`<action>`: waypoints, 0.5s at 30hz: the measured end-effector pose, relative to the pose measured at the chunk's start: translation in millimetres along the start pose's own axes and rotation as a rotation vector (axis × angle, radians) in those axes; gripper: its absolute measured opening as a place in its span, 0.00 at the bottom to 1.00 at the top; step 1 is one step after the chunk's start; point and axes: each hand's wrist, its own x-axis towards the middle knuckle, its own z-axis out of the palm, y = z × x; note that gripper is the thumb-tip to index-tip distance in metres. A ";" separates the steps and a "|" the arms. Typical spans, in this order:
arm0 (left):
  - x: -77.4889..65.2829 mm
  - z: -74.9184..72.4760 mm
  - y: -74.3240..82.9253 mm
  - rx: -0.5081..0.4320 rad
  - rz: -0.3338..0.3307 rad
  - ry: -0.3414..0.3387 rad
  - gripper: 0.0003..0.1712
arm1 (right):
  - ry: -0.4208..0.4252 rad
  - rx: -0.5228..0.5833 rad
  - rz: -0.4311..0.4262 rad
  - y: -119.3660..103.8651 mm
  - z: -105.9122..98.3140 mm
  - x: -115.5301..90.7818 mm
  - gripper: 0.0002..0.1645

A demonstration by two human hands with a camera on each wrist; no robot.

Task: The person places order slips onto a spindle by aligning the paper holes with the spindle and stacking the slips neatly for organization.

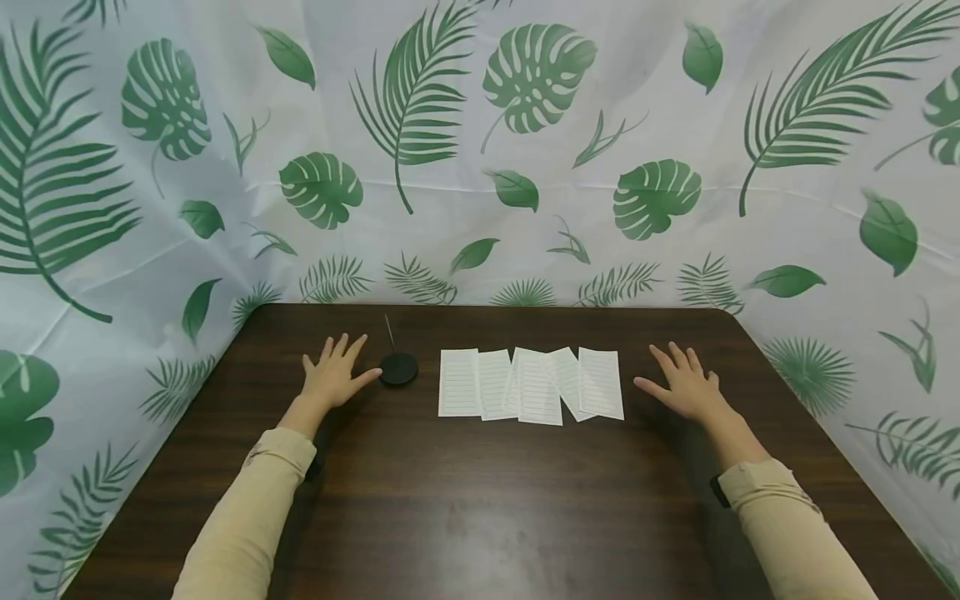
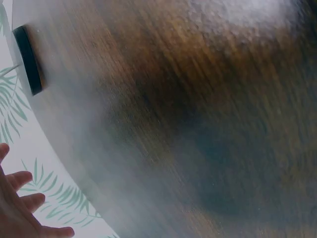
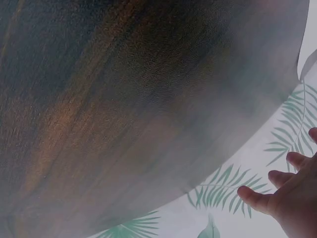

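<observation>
- Left grip [image 1: 328, 379], a person's bare hand, lies palm down with its fingers spread wide and nothing held, toward the far left of a dark wood-grain counter [image 1: 487, 475].
- Its thumb points at a round black stand [image 1: 399, 369] with a thin upright rod; in the head view the tip meets the edge of the base, though actual contact cannot be made out.
- Right grip [image 1: 686, 387], likewise spread and holding nothing, reaches over the counter's right side, its thumb turned toward the papers but apart from them.
- Between the two hands, just right of the stand, white lined sheets [image 1: 540, 392] lie in an uneven row, several overlapping and one visibly slanted.
- Rolled cream sleeves [image 1: 247, 517] cover both forearms, with a dark band [image 1: 720, 492] showing at the right wrist.
- Behind the counter hangs white cloth [image 1: 450, 208] printed with green leaves.
</observation>
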 end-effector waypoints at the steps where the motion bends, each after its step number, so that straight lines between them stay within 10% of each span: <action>1: 0.1 0.3 0.4 0.000 0.002 0.002 0.45 | 0.000 -0.005 -0.002 0.0 -0.2 0.1 0.52; 15: 1.5 -1.3 5.1 0.055 0.079 0.065 0.27 | 0.039 -0.088 -0.065 -2.7 -3.3 2.8 0.45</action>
